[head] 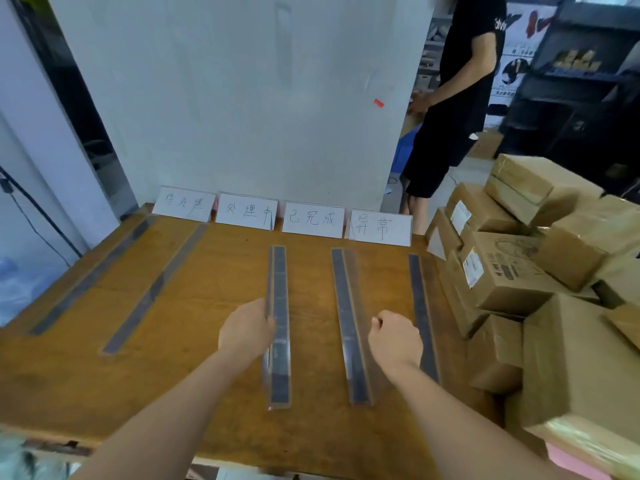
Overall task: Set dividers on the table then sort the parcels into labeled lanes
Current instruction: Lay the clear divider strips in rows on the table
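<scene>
A wooden tabletop is being viewed from above, and the divider-setting step is judged to be the one being carried out. Five clear plastic dividers with dark strips are being laid as lanes from the near edge toward the far edge.

The middle divider, lying near the tabletop's centre, is being gripped by the left hand. The fingers are being curled round its left side, about halfway along. The right hand is being held between the fourth divider and the fifth divider, near the right edge. Its fingers are being curled into a fist with nothing seen inside, and contact with the fourth divider cannot be told. Both forearms are being stretched forward from the near edge.

The first divider and second divider are lying slanted toward the far left corner. Four handwritten label cards are being propped along the far edge. Cardboard parcels are being kept piled at the right edge, with none yet in a lane.

The next move is judged to call for the middle divider being squared to the gap between cards, and for the slanted pair being straightened.
</scene>
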